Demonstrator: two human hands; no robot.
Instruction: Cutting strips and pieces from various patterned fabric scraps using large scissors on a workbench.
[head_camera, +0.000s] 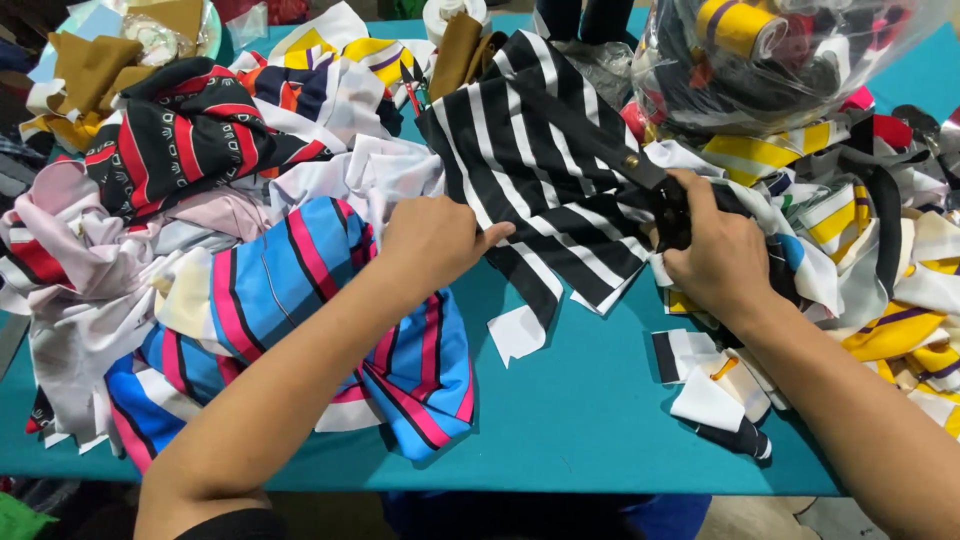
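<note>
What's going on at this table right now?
A person is cutting a black-and-white striped cloth over a teal table. The left hand pinches the cloth's edge, while the right hand works black scissors into it. Piles of coloured fabric scraps lie on both sides, and small offcuts sit near the right wrist.

I see a teal table (580, 410) carrying heaps of striped fabric pieces (300, 290) and small offcuts (715, 385).

Scissor handles (672, 215) hidden in right hand (715, 255); plastic bag (780, 60) cut off at top.
</note>
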